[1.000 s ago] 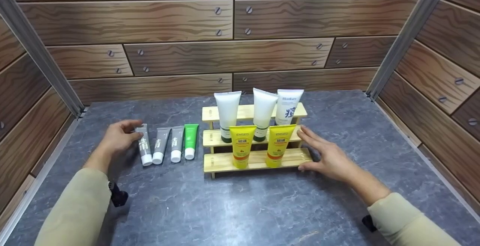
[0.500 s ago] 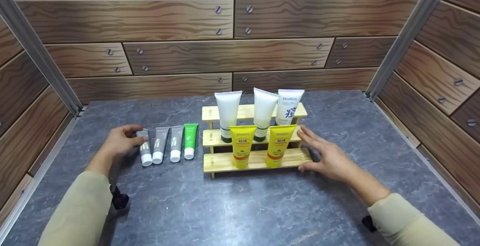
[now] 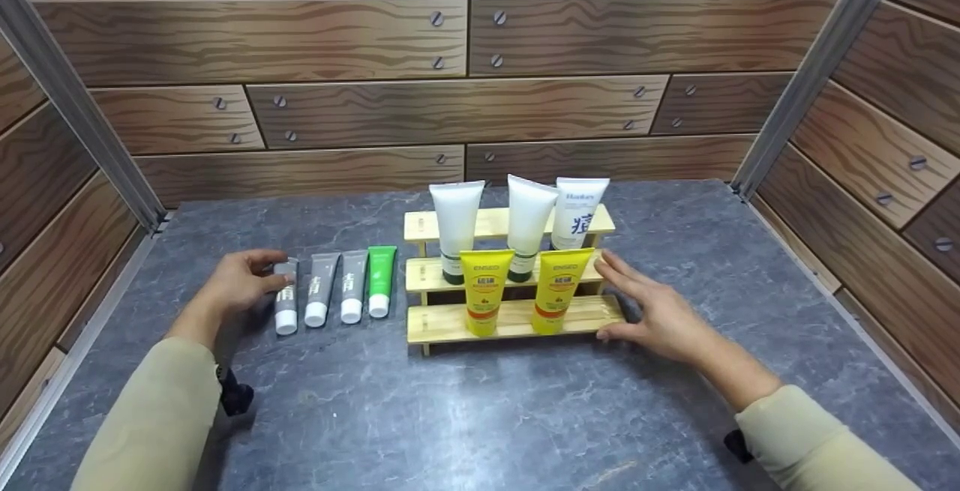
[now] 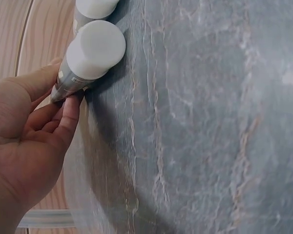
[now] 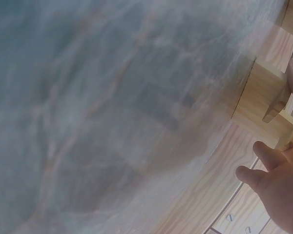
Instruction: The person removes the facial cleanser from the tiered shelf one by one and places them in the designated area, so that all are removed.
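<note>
My left hand (image 3: 238, 282) pinches the upper end of the leftmost grey tube (image 3: 286, 311), which has a white cap; the left wrist view shows thumb and fingers around its body (image 4: 71, 80). To its right lie two more grey tubes (image 3: 321, 288) (image 3: 352, 288) and a green tube (image 3: 382, 273). My right hand (image 3: 660, 318) touches the right end of a three-step wooden rack (image 3: 442, 322), fingers spread. Two yellow tubes (image 3: 486, 292) (image 3: 559, 288) stand on the bottom step, two white tubes (image 3: 456, 221) (image 3: 527, 225) on the middle one. A third white tube (image 3: 577, 210) stands behind.
The dark marbled table (image 3: 465, 416) carries everything. Wood-patterned walls (image 3: 360, 41) close off the back and both sides, with metal posts in the two rear corners.
The leftmost grey tube has shifted slightly left and toward the near side, away from its neighbour, with my left hand lower around its top. My right hand and the rack have stayed in place.
</note>
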